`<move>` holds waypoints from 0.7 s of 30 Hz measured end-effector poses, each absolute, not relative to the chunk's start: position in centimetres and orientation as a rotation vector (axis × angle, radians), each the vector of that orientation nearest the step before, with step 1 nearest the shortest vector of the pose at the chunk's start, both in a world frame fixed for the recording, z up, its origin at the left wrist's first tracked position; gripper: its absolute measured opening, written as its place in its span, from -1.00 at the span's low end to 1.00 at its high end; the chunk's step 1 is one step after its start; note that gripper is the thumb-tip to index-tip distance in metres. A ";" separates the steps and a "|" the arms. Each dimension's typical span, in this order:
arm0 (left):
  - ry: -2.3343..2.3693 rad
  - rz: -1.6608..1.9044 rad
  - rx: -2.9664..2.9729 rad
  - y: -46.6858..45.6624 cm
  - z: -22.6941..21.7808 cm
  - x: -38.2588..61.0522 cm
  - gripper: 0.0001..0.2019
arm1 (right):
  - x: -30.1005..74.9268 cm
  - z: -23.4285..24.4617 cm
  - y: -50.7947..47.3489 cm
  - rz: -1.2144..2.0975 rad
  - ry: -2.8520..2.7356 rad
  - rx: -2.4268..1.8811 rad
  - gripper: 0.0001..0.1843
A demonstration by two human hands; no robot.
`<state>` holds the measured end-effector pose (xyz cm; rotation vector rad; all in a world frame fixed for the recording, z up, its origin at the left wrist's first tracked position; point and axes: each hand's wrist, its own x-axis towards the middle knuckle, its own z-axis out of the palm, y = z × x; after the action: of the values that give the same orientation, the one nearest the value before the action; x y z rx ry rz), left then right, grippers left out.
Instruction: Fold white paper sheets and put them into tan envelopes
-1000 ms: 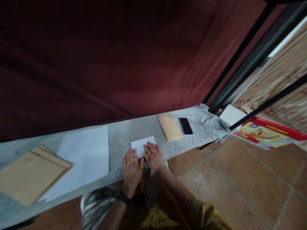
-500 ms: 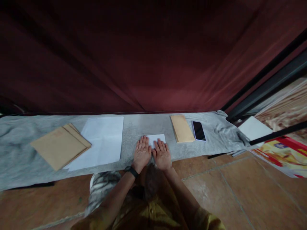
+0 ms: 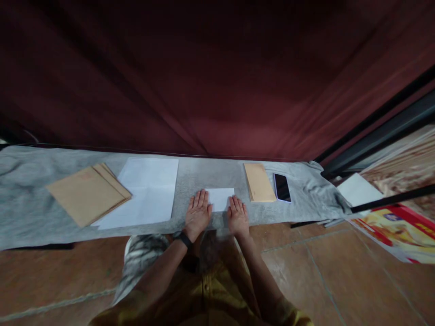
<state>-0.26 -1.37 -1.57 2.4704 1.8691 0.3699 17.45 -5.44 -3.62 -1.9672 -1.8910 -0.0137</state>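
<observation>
A small white rectangle of paper (image 3: 219, 199), seemingly folded, lies on the grey cloth in front of me. My left hand (image 3: 197, 213) is flat with outstretched fingers, its tips at the paper's left edge. At the right edge rests my right hand (image 3: 238, 216), also flat, fingers extended. Neither hand grips anything. Left of them is a stack of larger white sheets (image 3: 149, 194), partly covered by brown envelopes (image 3: 86, 194). To the right sits a small pile of tan envelopes (image 3: 260, 183).
A phone (image 3: 282, 187) lies just right of the tan envelopes. The grey cloth (image 3: 210, 170) covers a narrow bench against a dark red curtain (image 3: 217, 90). Black bars (image 3: 384, 140) and a red and yellow box (image 3: 401, 231) stand at the right.
My hands have slid apart, the right one further right, uncovering more of the white paper between them. The view has tilted slightly.
</observation>
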 end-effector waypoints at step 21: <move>1.776 0.421 2.535 -2.3 -0.8 0.0 -0.46 | 14.8 -3.4 -2.0 -0.079 -2.066 -1.792 -0.46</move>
<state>0.02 -2.27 -0.80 2.5352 1.7761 0.4215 14.84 -2.00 -3.39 -1.7920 -2.0660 -0.0786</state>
